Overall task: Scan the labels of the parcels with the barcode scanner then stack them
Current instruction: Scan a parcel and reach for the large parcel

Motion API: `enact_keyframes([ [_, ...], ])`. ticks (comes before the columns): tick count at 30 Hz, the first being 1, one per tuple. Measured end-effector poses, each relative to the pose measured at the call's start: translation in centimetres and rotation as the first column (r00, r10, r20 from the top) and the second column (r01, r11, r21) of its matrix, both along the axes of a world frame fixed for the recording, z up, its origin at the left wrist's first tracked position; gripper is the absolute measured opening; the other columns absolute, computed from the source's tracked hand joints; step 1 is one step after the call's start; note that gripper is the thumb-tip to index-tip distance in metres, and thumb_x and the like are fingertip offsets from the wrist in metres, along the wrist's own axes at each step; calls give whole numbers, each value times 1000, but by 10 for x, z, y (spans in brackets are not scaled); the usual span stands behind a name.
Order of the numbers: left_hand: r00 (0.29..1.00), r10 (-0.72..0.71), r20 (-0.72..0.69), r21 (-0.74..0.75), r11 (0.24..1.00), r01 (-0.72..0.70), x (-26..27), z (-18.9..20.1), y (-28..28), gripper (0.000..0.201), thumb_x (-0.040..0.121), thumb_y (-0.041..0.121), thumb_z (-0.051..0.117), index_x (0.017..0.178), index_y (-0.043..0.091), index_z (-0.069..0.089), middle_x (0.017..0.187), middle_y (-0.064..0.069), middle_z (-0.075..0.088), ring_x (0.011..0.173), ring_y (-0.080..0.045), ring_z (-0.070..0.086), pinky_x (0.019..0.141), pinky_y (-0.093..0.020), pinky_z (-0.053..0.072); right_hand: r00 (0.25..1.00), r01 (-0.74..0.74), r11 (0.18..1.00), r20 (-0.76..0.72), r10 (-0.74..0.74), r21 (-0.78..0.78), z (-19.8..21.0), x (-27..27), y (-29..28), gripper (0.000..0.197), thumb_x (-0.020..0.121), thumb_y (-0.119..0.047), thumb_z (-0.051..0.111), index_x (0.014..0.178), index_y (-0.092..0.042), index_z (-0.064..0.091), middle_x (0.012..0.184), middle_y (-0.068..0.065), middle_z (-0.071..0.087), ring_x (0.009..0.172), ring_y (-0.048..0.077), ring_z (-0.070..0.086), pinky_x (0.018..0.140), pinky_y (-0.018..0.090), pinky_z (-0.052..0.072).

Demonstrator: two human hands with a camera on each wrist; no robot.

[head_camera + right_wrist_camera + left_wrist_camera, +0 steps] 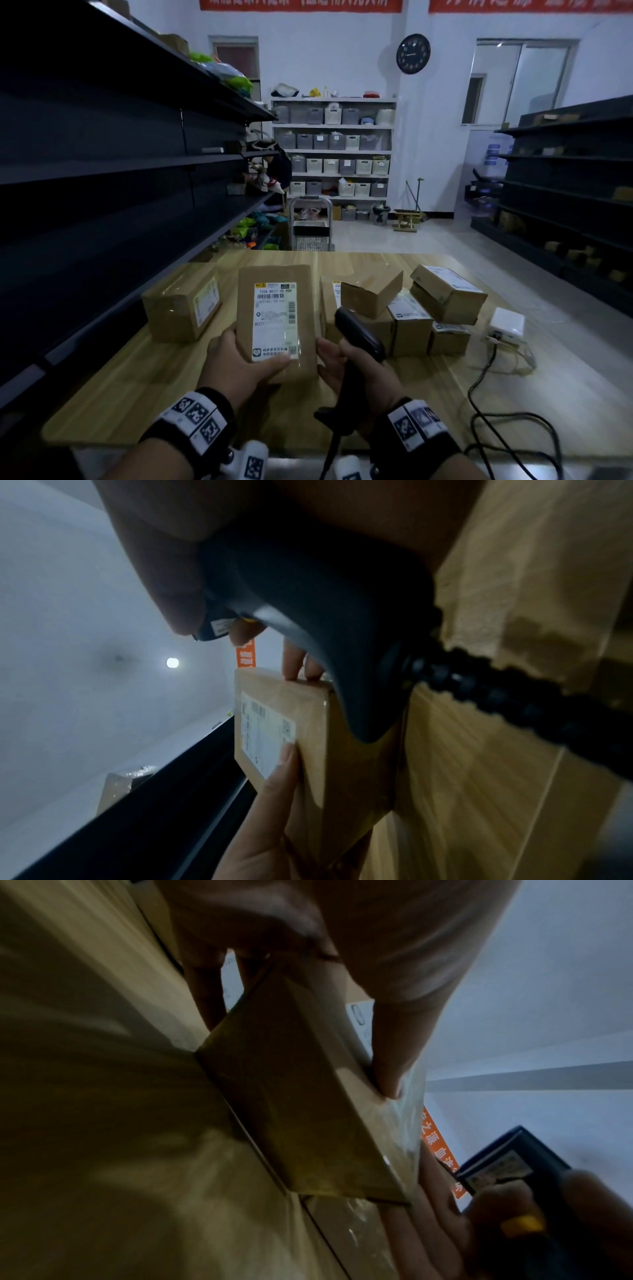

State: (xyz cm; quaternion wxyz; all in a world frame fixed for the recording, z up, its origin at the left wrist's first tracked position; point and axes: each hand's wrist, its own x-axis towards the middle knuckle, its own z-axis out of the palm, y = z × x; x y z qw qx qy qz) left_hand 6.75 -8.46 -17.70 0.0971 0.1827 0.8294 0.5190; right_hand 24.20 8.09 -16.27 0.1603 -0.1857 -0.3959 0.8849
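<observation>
My left hand (239,359) holds a flat parcel (277,322) upright above the tabletop (144,377), thumb curled across its label (275,320). My right hand (346,370) has its fingers wrapped around the scanner (359,334), just beside the parcel's right edge. More parcels (411,308) lie piled behind.

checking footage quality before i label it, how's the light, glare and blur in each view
Head view: dim room, sharp enough to read the held parcel label, glossy tape glare on the left parcel, wide-angle bending of the shelves. Left wrist view: dark, smeared, left hand blurred. Right wrist view: scanner soft and underexposed, a ceiling lamp blown out.
</observation>
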Motion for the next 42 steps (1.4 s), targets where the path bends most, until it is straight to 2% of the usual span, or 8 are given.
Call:
enact_keyframes([
  [4, 996, 23, 89, 196, 980, -40, 4, 1, -10, 80, 75, 55, 93, 140, 24, 57, 123, 2, 72, 103, -19, 74, 81, -41, 64, 1000, -13, 997, 24, 11, 76, 12, -3, -5, 37, 84, -15, 76, 120, -5, 74, 123, 15, 79, 121, 32, 73, 100, 59, 50],
  [7, 971, 18, 239, 371, 922, -109, 0, 0, -17, 58, 88, 36, 88, 132, 23, 53, 120, -4, 72, 100, -26, 75, 77, -43, 62, 998, -35, 995, 47, 30, 98, 16, -6, -6, 20, 83, -17, 81, 101, -9, 86, 122, 16, 80, 121, 33, 73, 102, 63, 48],
  [14, 869, -91, 486, 561, 796, -230, -24, -10, -19, 122, 28, 54, 109, 135, 22, 59, 123, -21, 75, 107, -45, 76, 91, -65, 63, 1000, -15, 986, 5, 15, 168, 16, -27, -8, 107, 36, -29, 110, 131, -6, 65, 126, 22, 77, 124, 38, 71, 118, 62, 43],
  [17, 866, -110, 488, 621, 741, -256, -23, -13, -21, 97, 63, 47, 102, 144, 22, 54, 127, -21, 73, 107, -44, 75, 86, -60, 64, 1000, 9, 974, -6, -8, 226, 23, -29, -9, 84, 58, -21, 99, 131, -1, 63, 123, 25, 77, 120, 40, 73, 112, 59, 50],
  [21, 844, -146, 516, 701, 639, -318, -28, -22, -27, 51, 98, 17, 76, 144, 10, 55, 124, -25, 73, 101, -39, 72, 53, -41, 65, 998, 47, 955, 29, -58, 291, 33, -34, -8, 63, 71, -20, 87, 128, -1, 67, 118, 24, 78, 109, 37, 76, 97, 54, 60],
  [30, 860, -113, 497, 723, 601, -340, -40, -39, -20, 80, 61, 27, 103, 130, 30, 62, 127, -19, 77, 113, -45, 75, 97, -77, 56, 988, -74, 868, 156, -3, 491, 69, -38, -13, 20, 91, -28, 82, 79, -12, 81, 85, 19, 70, 80, 37, 66, 81, 55, 56],
  [34, 890, -42, 454, 713, 616, -334, -35, -40, -21, 72, 79, 23, 96, 139, 33, 57, 126, -14, 77, 110, -41, 77, 95, -72, 60, 983, -73, 844, 179, -27, 532, 81, -41, -16, 23, 93, -23, 80, 91, -6, 66, 66, 13, 58, 56, 27, 57, 62, 41, 51],
  [42, 939, 67, 337, 663, 691, -287, -31, -38, -19, 102, 44, 55, 100, 135, 42, 57, 125, -6, 76, 109, -33, 77, 93, -61, 64, 940, -192, 717, 336, -62, 670, 116, -45, -34, 18, 91, -19, 80, 96, -6, 70, 68, 15, 53, 58, 27, 51, 61, 42, 42],
])
